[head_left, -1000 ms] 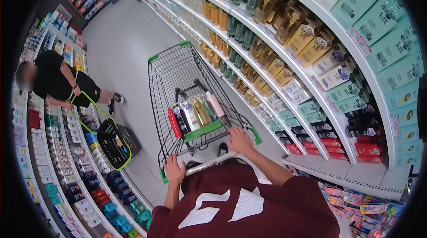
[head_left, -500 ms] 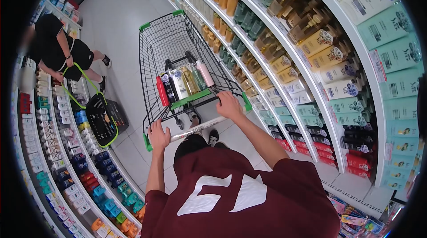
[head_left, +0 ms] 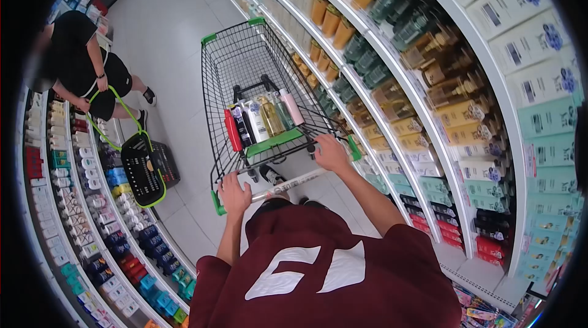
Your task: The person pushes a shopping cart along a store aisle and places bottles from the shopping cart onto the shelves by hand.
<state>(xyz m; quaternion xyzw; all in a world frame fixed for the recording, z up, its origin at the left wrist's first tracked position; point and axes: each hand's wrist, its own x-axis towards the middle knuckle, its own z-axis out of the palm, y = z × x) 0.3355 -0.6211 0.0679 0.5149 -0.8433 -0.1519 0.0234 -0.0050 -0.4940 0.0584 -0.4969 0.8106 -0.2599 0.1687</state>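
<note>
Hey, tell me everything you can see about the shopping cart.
The shopping cart is open-topped, made of dark wire mesh that looks like metal, with green corner pieces, a green panel at the near end and a pale handle bearing markings too small to read. It stands upright on a pale tiled floor. A row of bottles sits inside near the panel. The left hand and right hand rest near the handle's ends.

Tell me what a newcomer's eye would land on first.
Probably the maroon shirt with white shapes, bottom centre. Then the wire cart above it, left hand and right hand at its push bar, bottles inside. At left, a person holds a black basket with a bright green handle.
</note>
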